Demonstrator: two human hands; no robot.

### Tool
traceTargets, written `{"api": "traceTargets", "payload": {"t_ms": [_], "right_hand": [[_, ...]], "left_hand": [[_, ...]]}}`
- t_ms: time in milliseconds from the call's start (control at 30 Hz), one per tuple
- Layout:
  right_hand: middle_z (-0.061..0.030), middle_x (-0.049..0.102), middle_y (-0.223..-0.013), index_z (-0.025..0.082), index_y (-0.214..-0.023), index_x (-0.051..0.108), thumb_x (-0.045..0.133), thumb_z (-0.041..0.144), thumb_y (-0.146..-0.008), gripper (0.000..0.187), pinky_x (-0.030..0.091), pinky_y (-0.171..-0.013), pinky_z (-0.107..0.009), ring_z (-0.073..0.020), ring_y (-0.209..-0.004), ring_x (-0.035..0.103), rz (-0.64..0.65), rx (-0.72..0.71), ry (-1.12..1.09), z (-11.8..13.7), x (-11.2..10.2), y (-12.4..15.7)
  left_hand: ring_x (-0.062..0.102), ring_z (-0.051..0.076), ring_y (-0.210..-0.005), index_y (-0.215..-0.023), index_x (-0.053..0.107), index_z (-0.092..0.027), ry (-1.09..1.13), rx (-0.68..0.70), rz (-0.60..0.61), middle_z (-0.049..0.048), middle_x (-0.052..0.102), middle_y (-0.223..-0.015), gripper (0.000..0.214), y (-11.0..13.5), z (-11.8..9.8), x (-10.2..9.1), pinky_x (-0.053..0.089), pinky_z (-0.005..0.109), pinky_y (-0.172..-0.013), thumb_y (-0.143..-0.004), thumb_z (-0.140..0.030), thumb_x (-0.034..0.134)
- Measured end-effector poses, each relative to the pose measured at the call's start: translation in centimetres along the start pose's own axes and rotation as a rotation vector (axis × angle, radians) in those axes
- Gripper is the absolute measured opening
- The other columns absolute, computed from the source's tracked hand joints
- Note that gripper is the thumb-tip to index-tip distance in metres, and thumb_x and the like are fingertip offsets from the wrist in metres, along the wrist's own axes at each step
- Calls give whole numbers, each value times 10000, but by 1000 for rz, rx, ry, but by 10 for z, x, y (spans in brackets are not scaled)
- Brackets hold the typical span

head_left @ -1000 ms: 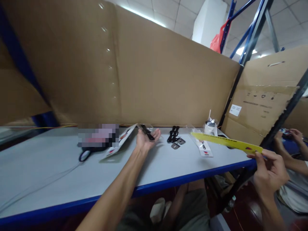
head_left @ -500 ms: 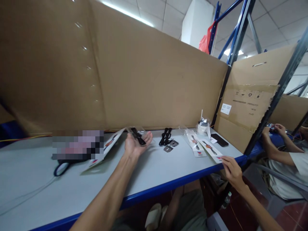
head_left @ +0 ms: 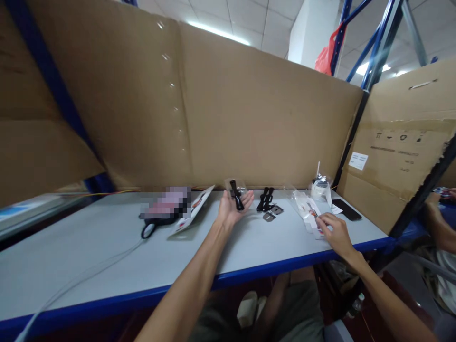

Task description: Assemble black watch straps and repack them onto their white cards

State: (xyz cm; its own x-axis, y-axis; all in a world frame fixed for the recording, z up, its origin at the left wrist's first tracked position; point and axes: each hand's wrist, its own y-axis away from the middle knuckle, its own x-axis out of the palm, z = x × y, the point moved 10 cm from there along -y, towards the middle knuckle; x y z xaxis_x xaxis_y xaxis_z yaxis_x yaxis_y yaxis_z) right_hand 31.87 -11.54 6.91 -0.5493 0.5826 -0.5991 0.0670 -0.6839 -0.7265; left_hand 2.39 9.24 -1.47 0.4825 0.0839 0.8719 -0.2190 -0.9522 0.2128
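My left hand [head_left: 231,209] is palm up with its fingers stretched out. On the palm lies a glossy black handle-shaped part [head_left: 236,195] in a clear plastic shell [head_left: 242,186]. My right hand [head_left: 334,232] has its fingers pinched at a printed card [head_left: 318,233], which it partly covers. Beside that is another printed card [head_left: 303,209] with clear plastic around it. Between my hands lie two black handle-shaped parts [head_left: 265,199] and small grey plates [head_left: 270,217]. A larger white printed card [head_left: 194,213] leans against a blurred-out dark object on the left.
A blurred-out dark device [head_left: 166,204] with a loop and a pale cable [head_left: 103,263] lies at left. A dark phone [head_left: 347,209] and a plastic-wrapped white container [head_left: 320,187] stand at right. Cardboard walls [head_left: 267,114] close off the back and right side. Another person's arm [head_left: 441,221] shows at far right.
The view has turned left. My right hand has moved inward over the printed card from its near end. My left hand still supports the black part in its clear shell.
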Motion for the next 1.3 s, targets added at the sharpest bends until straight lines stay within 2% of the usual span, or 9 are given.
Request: {"api": "traceTargets", "payload": {"t_ms": [167, 300, 433, 633, 833, 933, 1033, 1167, 1300], "right_hand": [[-31, 743, -849, 188, -947, 720, 516, 220, -986, 210, 530, -593, -219, -138, -665, 683, 244, 131, -436, 55, 107, -76], [-12, 729, -853, 171, -1111, 681, 506, 135, -968, 230, 473, -457, -181, -109, -558, 639, 386, 267, -612, 73, 203, -130], [30, 602, -600, 158, -882, 640, 498, 192, -1024, 203, 418, -383, -189, -120, -441, 575, 498, 477, -652, 64, 265, -145], [53, 524, -530, 175, -806, 601, 521, 354, -1062, 322, 409, -414, -184, -100, -427, 502, 434, 680, -1004, 43, 271, -128], [71, 454, -474, 171, -716, 547, 621, 228, -991, 291, 346, -401, -164, -75, -401, 399, 339, 933, -1245, 23, 277, -114], [60, 487, -488, 165, -730, 552, 567, 155, -987, 257, 302, -387, -159, -67, -397, 352, 243, 993, -1296, 10, 270, -119], [15, 596, -561, 154, -760, 560, 498, 132, -1004, 253, 298, -394, -146, -55, -405, 330, 195, 994, -1342, -4, 254, -124], [-33, 666, -623, 136, -774, 580, 484, 136, -1007, 251, 271, -375, -145, -48, -399, 312, 213, 1028, -1323, -26, 237, -119], [-28, 666, -618, 149, -768, 570, 492, 149, -1002, 247, 291, -379, -143, -48, -389, 315, 144, 1036, -1308, -41, 230, -117]], "left_hand": [[760, 306, -993, -1354, 562, -121, -59, -28, 24, 245, 720, -1165, 629, -4, 4, -1, 638, 496, -832, -1067, -551, 204], [756, 260, -831, -1138, 623, -156, -191, -10, 21, 148, 730, -928, 453, -7, 7, 0, 644, 441, -750, -1071, -428, 266], [695, 210, -665, -932, 606, -174, -325, 63, 14, 28, 584, -634, 360, -8, 14, 0, 613, 329, -644, -1049, -438, 392], [605, 108, -591, -1263, 563, -244, -708, 276, 133, -47, 587, -731, 514, 0, 17, 20, 562, 228, -631, -878, -527, 751], [673, 136, -639, -1396, 482, -241, -756, 135, 190, 13, 679, -841, 493, 1, 28, 23, 580, 251, -635, -949, -364, 647], [693, 163, -610, -1535, 363, -194, -856, 101, 54, 34, 696, -790, 573, -2, 12, 3, 569, 263, -595, -992, -276, 525], [692, 178, -560, -1608, 288, -128, -1135, 222, -157, 49, 711, -760, 647, -6, -26, -17, 561, 279, -572, -985, -197, 448], [758, 247, -710, -1392, 597, -89, -1596, 346, -470, 132, 763, -834, 477, -10, -68, -32, 562, 308, -636, -936, -216, 533], [742, 343, -1073, -1187, 715, -119, -1727, 411, -533, 227, 777, -1084, 356, -14, -78, -30, 551, 359, -803, -846, -189, 639]]}}
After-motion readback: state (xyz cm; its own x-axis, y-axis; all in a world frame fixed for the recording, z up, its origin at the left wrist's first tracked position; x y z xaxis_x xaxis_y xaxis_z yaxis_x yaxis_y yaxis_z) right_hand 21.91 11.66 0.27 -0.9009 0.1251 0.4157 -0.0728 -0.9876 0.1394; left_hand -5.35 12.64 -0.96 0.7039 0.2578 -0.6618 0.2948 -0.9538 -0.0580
